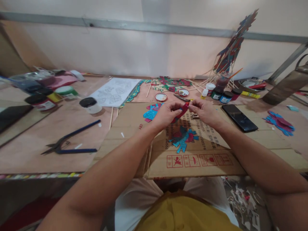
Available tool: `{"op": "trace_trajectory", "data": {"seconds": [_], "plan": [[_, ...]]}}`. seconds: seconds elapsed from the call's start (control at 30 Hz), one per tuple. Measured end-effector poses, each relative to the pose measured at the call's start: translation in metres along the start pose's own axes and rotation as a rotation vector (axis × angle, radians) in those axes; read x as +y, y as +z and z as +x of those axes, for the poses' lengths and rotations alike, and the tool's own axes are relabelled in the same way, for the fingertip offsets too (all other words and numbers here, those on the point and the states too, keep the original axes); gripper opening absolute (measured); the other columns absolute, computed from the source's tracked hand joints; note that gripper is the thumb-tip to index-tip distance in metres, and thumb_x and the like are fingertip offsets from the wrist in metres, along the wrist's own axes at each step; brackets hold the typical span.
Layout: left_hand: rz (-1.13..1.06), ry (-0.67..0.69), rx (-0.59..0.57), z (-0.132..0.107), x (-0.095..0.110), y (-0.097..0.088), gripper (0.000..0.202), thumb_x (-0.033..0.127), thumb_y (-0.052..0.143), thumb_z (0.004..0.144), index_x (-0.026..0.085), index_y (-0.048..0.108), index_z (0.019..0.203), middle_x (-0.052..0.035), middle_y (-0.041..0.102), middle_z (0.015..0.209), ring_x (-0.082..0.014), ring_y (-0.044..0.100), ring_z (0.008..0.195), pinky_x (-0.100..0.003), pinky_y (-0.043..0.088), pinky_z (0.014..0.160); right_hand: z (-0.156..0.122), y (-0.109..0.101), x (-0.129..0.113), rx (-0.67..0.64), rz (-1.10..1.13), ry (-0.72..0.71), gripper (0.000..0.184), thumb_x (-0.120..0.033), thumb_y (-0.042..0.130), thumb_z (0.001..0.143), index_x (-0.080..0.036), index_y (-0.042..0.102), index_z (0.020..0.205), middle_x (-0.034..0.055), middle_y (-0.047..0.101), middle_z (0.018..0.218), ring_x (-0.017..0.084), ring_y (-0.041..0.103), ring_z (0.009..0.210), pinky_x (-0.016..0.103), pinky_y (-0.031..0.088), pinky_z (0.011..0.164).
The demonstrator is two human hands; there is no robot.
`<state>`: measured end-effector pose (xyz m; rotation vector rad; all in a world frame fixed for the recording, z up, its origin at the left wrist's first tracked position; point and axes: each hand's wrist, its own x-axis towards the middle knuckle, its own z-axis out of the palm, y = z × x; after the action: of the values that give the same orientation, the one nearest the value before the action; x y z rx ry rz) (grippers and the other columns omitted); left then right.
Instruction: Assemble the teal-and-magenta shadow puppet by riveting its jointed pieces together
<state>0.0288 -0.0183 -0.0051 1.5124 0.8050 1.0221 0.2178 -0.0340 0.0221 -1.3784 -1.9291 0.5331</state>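
Note:
My left hand and my right hand meet above a flattened cardboard sheet. Both pinch a small red cut-out piece between their fingertips. Just below my hands a blue and red cut-out figure lies on the cardboard. Another blue and pink cut-out rests to the left of my left hand.
Blue-handled shears lie at left, a black phone at right. Paint jars, small dishes, a drawing sheet and bamboo sticks stand behind. More cut-outs lie far right. A coloured figure on sticks leans against the wall.

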Motion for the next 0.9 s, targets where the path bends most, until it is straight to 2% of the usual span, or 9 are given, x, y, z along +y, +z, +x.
{"op": "trace_trajectory", "data": {"seconds": [0.17, 0.37, 0.5, 0.6, 0.67, 0.73, 0.77, 0.83, 0.9], "plan": [[-0.051, 0.011, -0.041, 0.001, -0.002, -0.001, 0.014, 0.019, 0.069, 0.077, 0.018, 0.076, 0.089, -0.0038, 0.074, 0.091, -0.0146, 0.063, 0.082, -0.028, 0.048, 0.078, 0.000, 0.001, 0.001, -0.003, -0.002, -0.004, 0.022, -0.037, 0.056, 0.085, -0.021, 0.056, 0.071, -0.0007, 0.054, 0.065, 0.014, 0.044, 0.063, 0.030, 0.037, 0.061], [-0.070, 0.015, -0.062, 0.000, -0.005, 0.000, 0.016, 0.024, 0.069, 0.077, 0.019, 0.076, 0.091, -0.0027, 0.073, 0.089, -0.0136, 0.061, 0.078, -0.027, 0.047, 0.076, -0.004, 0.005, 0.000, 0.120, -0.050, -0.067, 0.017, -0.033, 0.058, 0.085, -0.021, 0.059, 0.074, 0.0017, 0.059, 0.071, 0.017, 0.050, 0.069, 0.032, 0.040, 0.066], [-0.071, 0.030, -0.094, 0.001, -0.007, 0.002, 0.021, 0.028, 0.071, 0.077, 0.018, 0.075, 0.096, -0.0046, 0.074, 0.097, -0.0152, 0.063, 0.084, -0.029, 0.048, 0.081, -0.008, 0.005, -0.002, 0.110, -0.008, -0.032, 0.019, -0.034, 0.060, 0.087, -0.021, 0.058, 0.074, 0.0006, 0.060, 0.069, 0.015, 0.052, 0.065, 0.031, 0.042, 0.064], [-0.109, 0.027, -0.105, 0.004, -0.007, -0.001, 0.032, 0.044, 0.068, 0.083, 0.017, 0.073, 0.100, -0.0087, 0.074, 0.104, -0.0193, 0.065, 0.092, -0.032, 0.050, 0.084, -0.007, 0.001, 0.000, 0.116, 0.123, 0.012, 0.024, -0.040, 0.064, 0.086, -0.021, 0.058, 0.073, -0.0001, 0.059, 0.067, 0.014, 0.053, 0.062, 0.029, 0.043, 0.060], [-0.111, -0.010, -0.058, 0.007, -0.005, -0.005, 0.046, 0.058, 0.054, 0.090, 0.017, 0.071, 0.100, -0.0116, 0.073, 0.103, -0.0207, 0.066, 0.088, -0.032, 0.051, 0.078, -0.005, -0.005, 0.002, 0.127, 0.272, 0.067, 0.028, -0.045, 0.068, 0.084, -0.021, 0.059, 0.075, -0.0008, 0.059, 0.067, 0.013, 0.053, 0.061, 0.028, 0.045, 0.058], [0.045, -0.060, -0.016, 0.007, -0.001, -0.011, 0.051, 0.062, 0.044, 0.093, 0.017, 0.069, 0.094, -0.0114, 0.073, 0.096, -0.0205, 0.066, 0.081, -0.031, 0.050, 0.070, -0.003, -0.013, 0.004, 0.145, 0.404, 0.110, 0.032, -0.048, 0.074, 0.080, -0.020, 0.058, 0.074, -0.0013, 0.058, 0.068, 0.012, 0.054, 0.061, 0.027, 0.047, 0.059], [0.203, -0.078, -0.034, 0.006, 0.001, -0.013, 0.047, 0.059, 0.047, 0.092, 0.017, 0.068, 0.090, -0.0098, 0.072, 0.092, -0.0202, 0.065, 0.079, -0.030, 0.049, 0.068, -0.002, -0.016, 0.005, 0.157, 0.454, 0.124, 0.034, -0.049, 0.076, 0.078, -0.020, 0.057, 0.074, -0.0014, 0.058, 0.069, 0.011, 0.055, 0.061, 0.027, 0.048, 0.059], [0.605, -0.103, -0.158, 0.000, 0.007, -0.015, 0.033, 0.050, 0.061, 0.084, 0.018, 0.067, 0.079, -0.0062, 0.070, 0.082, -0.0208, 0.064, 0.077, -0.029, 0.046, 0.066, 0.000, -0.024, 0.007, 0.187, 0.503, 0.132, 0.036, -0.049, 0.078, 0.076, -0.020, 0.056, 0.072, -0.0015, 0.058, 0.069, 0.011, 0.055, 0.062, 0.027, 0.049, 0.059], [0.875, -0.142, -0.311, -0.009, 0.013, -0.010, 0.026, 0.043, 0.072, 0.076, 0.019, 0.069, 0.085, -0.0051, 0.071, 0.086, -0.0222, 0.064, 0.078, -0.029, 0.045, 0.066, 0.002, -0.029, 0.008, 0.213, 0.465, 0.107, 0.034, -0.046, 0.077, 0.077, -0.020, 0.056, 0.071, -0.0016, 0.057, 0.068, 0.010, 0.052, 0.061, 0.026, 0.047, 0.058]]}}
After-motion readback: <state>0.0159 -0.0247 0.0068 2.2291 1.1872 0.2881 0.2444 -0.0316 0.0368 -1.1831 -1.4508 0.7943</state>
